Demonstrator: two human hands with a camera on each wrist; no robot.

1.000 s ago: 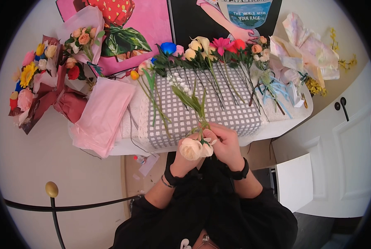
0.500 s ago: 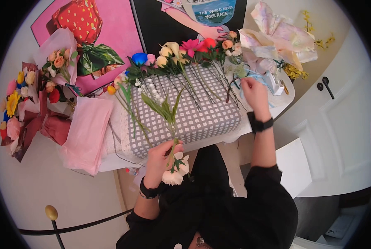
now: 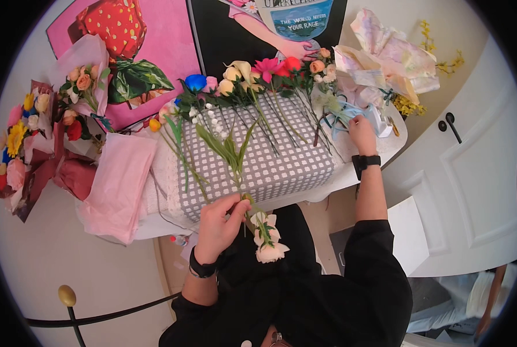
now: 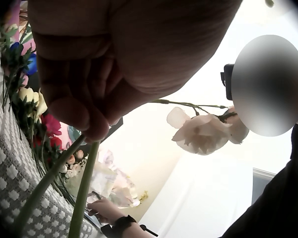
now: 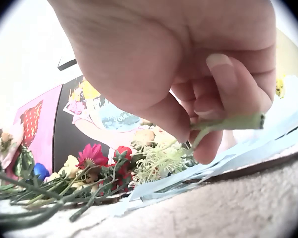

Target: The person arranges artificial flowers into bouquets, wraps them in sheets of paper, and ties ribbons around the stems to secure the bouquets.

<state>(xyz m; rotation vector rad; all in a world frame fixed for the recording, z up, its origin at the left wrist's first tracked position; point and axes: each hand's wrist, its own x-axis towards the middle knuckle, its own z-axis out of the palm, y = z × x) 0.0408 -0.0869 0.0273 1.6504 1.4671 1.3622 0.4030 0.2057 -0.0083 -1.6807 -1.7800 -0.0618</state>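
Observation:
My left hand (image 3: 218,226) pinches the green stems of a small bunch above the table's front edge. Its cream-white roses (image 3: 270,250) hang toward my body, and its long green leaves (image 3: 226,150) point to the back. From the left wrist, two stems (image 4: 88,183) run down below the fingertips, and a white rose (image 4: 201,135) shows beyond the hand. At the table's right end, my right hand (image 3: 362,136) pinches a cut green stem (image 5: 231,122) between thumb and fingers. A pale green spiky sprig (image 5: 161,161) lies beside those fingers, near light blue ribbon (image 5: 149,193).
Loose artificial flowers line the back of the grey checked cloth (image 3: 270,168). Pink wrapping paper (image 3: 119,185) lies at the left, next to wrapped bouquets (image 3: 18,141). Patterned paper (image 3: 385,52) stands back right, with a white box (image 3: 380,122) nearby. Another person's arm (image 3: 492,298) shows lower right.
My right hand has left the white roses, reached to the table's right end and taken a green stem. The left hand keeps the bunch, whose roses have swung rightward. Another person's arm has appeared.

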